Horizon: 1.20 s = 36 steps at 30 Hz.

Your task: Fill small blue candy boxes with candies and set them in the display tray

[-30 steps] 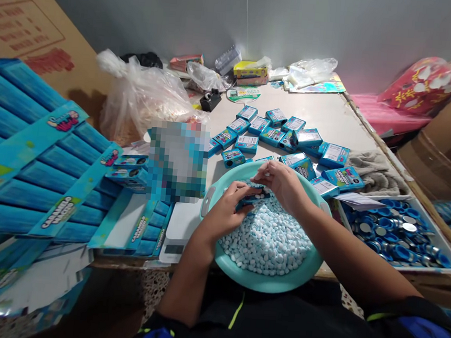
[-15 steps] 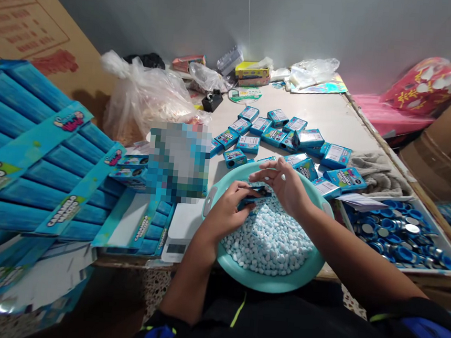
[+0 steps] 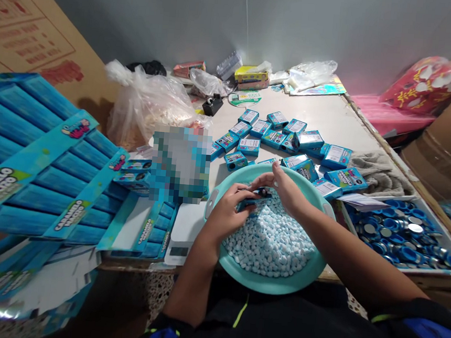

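Note:
My left hand (image 3: 230, 209) is closed around a small blue carton (image 3: 248, 201), whose dark end faces right. It holds the carton above a turquoise basin (image 3: 227, 266) heaped with small white and pale-blue candies (image 3: 272, 241). My right hand (image 3: 286, 193) is over the basin's far side, its fingers curved toward the carton's end. Those fingers look unclenched, and I see nothing held in them; whether they touch the carton is unclear. Beyond the basin, several blue printed cartons (image 3: 273, 137) lie scattered on the white table (image 3: 321, 106).
Right of the basin, a white tray (image 3: 417, 271) holds blue-and-silver caps beside a grey cloth (image 3: 378, 174). To the left are a white scale (image 3: 184, 228), large blue printed card sheets (image 3: 48, 159) and a clear plastic bag (image 3: 145, 99). A black tape dispenser (image 3: 212, 105) stands farther back.
My right hand has lowered slightly, and its fingers have come closer to the end of the carton. My left hand keeps its grip on the carton. The view has shifted a little.

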Tool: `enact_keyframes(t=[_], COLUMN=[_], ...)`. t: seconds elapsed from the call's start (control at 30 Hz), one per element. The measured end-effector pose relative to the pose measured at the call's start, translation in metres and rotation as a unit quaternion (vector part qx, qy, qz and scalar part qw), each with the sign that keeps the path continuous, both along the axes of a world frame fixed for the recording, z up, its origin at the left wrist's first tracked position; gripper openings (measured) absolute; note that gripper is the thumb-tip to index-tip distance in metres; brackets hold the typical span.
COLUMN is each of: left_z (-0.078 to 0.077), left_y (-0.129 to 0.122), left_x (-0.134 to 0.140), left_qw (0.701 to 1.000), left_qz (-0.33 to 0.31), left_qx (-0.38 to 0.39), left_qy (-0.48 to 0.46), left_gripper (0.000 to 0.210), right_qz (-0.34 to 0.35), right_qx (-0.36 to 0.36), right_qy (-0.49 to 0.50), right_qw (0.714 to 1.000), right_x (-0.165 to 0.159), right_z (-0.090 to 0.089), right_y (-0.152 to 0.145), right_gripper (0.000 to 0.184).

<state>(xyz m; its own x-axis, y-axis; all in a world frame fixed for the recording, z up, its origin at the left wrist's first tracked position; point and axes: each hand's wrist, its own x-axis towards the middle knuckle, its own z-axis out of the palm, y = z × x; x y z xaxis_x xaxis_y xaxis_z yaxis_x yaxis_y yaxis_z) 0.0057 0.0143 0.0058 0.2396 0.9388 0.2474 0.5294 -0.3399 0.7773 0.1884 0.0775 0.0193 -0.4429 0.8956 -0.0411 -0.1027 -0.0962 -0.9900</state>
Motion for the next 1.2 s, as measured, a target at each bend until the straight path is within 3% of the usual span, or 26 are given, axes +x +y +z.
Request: enact_keyframes(t=[0.27, 0.47, 0.63, 0.8, 1.03, 1.2], left_z=[-0.001, 0.003, -0.002, -0.005, -0.003, -0.001], left_y=[0.001, -0.002, -0.002, 0.001, 0.003, 0.004], left_x=[-0.001, 0.001, 0.002, 0.001, 0.0, 0.0], left_qw=[1.0, 1.0, 0.999, 0.999, 0.999, 0.999], left_qz=[-0.01, -0.013, 0.027, 0.029, 0.033, 0.031], left_qx=[-0.006, 0.004, 0.017, 0.023, 0.02, 0.026], left_qy=[-0.011, 0.0, 0.0, -0.007, -0.006, -0.005], left_gripper=[0.024, 0.022, 0.026, 0.026, 0.024, 0.024], right_qz=[-0.037, -0.002, -0.056, -0.065, -0.057, -0.008], right_qx=[0.053, 0.025, 0.106, 0.201, 0.24, 0.188], right_qy=[-0.057, -0.084, -0.121, -0.237, -0.263, -0.254], right_qw=[0.996, 0.996, 0.985, 0.948, 0.933, 0.949], right_x=[-0.002, -0.002, 0.01, 0.018, 0.015, 0.016], right_z=[-0.011, -0.017, -0.024, -0.025, -0.019, -0.018], right_y=[0.003, 0.004, 0.013, 0.016, 0.017, 0.02], right_gripper=[0.076, 0.059, 0.031, 0.01, 0.014, 0.014])
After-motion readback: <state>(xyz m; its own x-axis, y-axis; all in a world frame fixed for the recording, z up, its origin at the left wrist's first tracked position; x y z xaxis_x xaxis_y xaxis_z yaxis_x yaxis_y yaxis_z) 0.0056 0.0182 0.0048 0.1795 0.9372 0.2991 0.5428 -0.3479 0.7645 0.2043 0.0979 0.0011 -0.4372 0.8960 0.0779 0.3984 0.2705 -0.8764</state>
